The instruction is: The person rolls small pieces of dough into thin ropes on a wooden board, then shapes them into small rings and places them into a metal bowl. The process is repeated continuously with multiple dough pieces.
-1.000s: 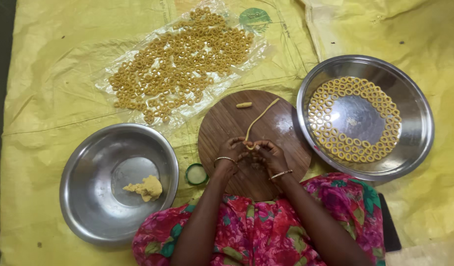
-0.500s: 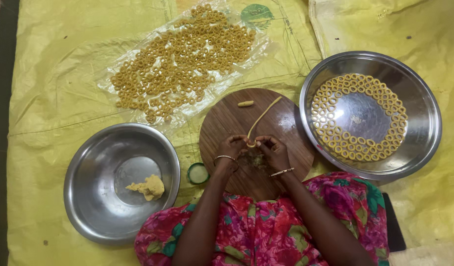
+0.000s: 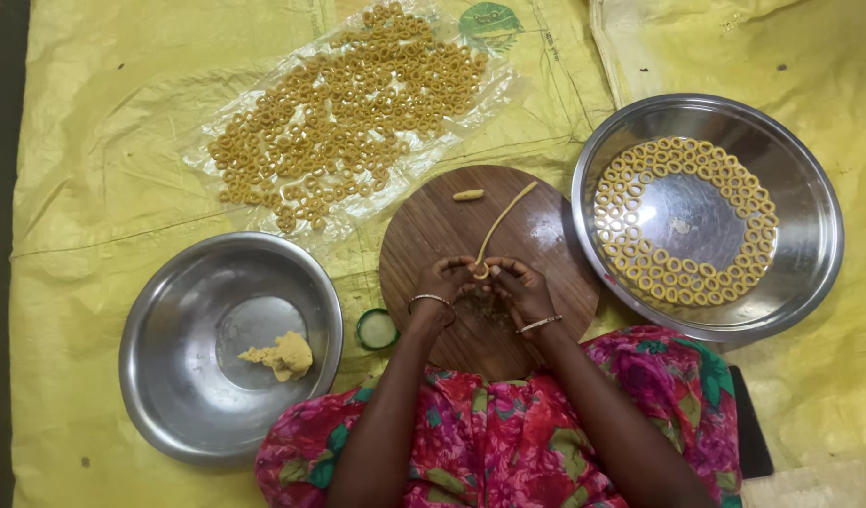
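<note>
On a round wooden board (image 3: 433, 226) lies a thin rolled strand of yellow dough (image 3: 503, 218), running from the upper right down to my fingers. My left hand (image 3: 444, 282) and my right hand (image 3: 519, 287) meet over the board's middle, fingertips pinched together on the strand's near end, which is curled into a small ring. A short stub of dough (image 3: 468, 195) lies apart near the board's far edge. Both wrists wear thin bangles.
A steel bowl (image 3: 179, 395) at the left holds a lump of yellow dough (image 3: 281, 356). A steel plate (image 3: 809, 226) at the right carries several dough rings (image 3: 696, 277). A clear plastic sheet (image 3: 217, 132) with many rings lies beyond. A small green lid (image 3: 377, 329) sits beside the board. Yellow cloth covers the floor.
My hands stay over the board's middle, still working the end of the strand. The view has shifted slightly; nothing else has moved.
</note>
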